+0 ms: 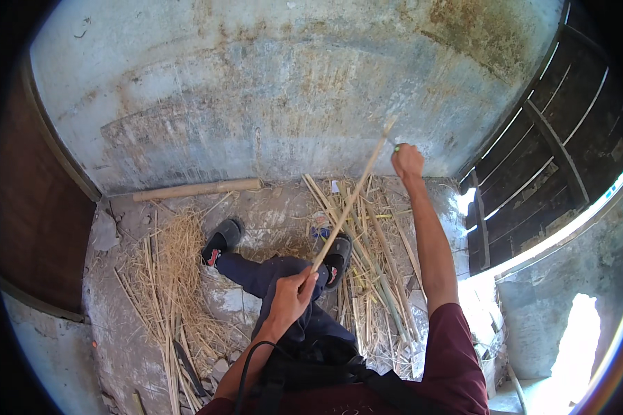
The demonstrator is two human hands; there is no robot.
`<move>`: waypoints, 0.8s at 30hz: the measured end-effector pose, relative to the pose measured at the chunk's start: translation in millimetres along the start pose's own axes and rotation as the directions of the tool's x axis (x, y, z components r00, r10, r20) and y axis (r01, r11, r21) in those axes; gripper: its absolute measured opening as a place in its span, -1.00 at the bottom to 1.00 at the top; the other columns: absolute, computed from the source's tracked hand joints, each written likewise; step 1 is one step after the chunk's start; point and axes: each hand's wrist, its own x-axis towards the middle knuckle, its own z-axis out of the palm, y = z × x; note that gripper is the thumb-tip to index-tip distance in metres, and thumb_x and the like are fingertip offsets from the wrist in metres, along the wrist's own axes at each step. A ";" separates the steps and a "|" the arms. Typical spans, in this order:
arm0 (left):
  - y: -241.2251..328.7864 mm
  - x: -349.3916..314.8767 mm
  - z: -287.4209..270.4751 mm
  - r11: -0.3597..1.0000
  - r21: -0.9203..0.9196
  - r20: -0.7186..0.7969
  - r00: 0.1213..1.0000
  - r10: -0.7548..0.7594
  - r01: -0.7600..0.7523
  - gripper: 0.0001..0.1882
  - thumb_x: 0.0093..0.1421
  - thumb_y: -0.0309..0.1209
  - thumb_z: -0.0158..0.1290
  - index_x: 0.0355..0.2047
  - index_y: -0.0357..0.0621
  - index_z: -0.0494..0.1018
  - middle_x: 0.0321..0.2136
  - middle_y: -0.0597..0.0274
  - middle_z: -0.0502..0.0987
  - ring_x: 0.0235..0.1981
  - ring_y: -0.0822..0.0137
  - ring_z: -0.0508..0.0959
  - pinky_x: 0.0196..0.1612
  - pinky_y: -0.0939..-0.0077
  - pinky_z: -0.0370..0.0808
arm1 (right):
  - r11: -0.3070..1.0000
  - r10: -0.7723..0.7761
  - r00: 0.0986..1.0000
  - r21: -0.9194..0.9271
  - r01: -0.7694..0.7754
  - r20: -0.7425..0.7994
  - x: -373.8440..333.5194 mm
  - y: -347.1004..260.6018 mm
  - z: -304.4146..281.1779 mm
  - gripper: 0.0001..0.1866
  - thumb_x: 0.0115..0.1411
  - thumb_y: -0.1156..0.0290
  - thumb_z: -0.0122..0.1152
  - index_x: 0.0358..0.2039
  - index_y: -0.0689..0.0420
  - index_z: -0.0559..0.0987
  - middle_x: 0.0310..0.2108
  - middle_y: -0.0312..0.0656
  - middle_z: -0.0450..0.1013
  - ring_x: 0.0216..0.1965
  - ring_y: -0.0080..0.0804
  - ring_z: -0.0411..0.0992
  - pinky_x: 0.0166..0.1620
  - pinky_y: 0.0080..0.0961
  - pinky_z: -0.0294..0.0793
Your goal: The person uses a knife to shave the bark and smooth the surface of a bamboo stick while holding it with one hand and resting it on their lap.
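Observation:
A long, pale bamboo strip (357, 188) slants up and away from my lap toward the wall. Its near end is pinched in my left hand (292, 301), just above my thigh. My right hand (408, 161) is closed in a fist near the strip's far end, with the arm stretched forward. From that fist a small knife (393, 144) pokes out, with a bit of green at its base and a thin blade that reaches the strip. Most of its handle is hidden in my fingers.
Bamboo strips (387, 277) lie in a loose heap right of my shoe (338, 259). Curly shavings (180, 263) and more strips spread on the left, beside a long dark tool (189, 366). A bamboo pole (197, 189) rests along the stained wall (256, 104). Dark planks (533, 173) stand at right.

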 end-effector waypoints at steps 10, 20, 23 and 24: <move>-1.2 -2.4 -11.8 0.999 -0.018 0.054 0.998 -0.038 0.039 -0.67 0.47 -0.31 0.17 0.08 -0.29 0.65 -0.64 -0.01 0.40 -0.65 0.53 0.35 -0.54 0.43 0.30 | 0.969 0.225 0.866 -0.010 -0.246 0.446 -11.5 98.4 65.3 -0.48 0.20 0.13 0.14 -0.02 0.27 0.73 0.09 0.24 0.61 0.15 0.22 0.58 0.22 0.03 0.56; -13.2 -0.5 -41.5 0.721 -0.503 0.442 0.859 -0.259 0.477 -0.53 0.65 -0.09 -0.16 0.18 -0.20 0.53 -0.63 0.44 0.31 -0.75 0.64 0.29 -0.72 0.65 0.22 | 0.380 0.178 0.624 0.532 -0.757 0.761 -309.3 127.8 214.5 -0.73 0.41 0.26 0.14 -0.08 0.16 0.66 -0.69 -0.38 0.28 -0.74 -0.51 0.24 -0.68 -0.41 0.22; -13.2 7.3 -47.8 0.700 -0.504 0.480 0.838 -0.260 0.506 -0.50 0.65 -0.08 -0.20 0.20 -0.24 0.50 -0.60 0.44 0.31 -0.77 0.64 0.26 -0.73 0.66 0.21 | 0.049 0.171 0.573 0.574 -0.818 0.802 -363.0 99.9 163.0 -0.79 0.42 0.29 0.15 -0.04 0.09 0.59 -0.68 -0.47 0.21 -0.75 -0.62 0.12 -0.70 -0.51 0.08; -12.9 10.3 -49.4 0.699 -0.502 0.484 0.835 -0.260 0.509 -0.50 0.65 -0.08 -0.20 0.20 -0.24 0.50 -0.60 0.44 0.31 -0.77 0.64 0.26 -0.73 0.66 0.21 | 0.047 0.175 0.571 0.572 -0.819 0.802 -375.1 98.5 150.4 -0.79 0.42 0.29 0.15 -0.04 0.09 0.59 -0.68 -0.47 0.21 -0.75 -0.62 0.12 -0.70 -0.51 0.08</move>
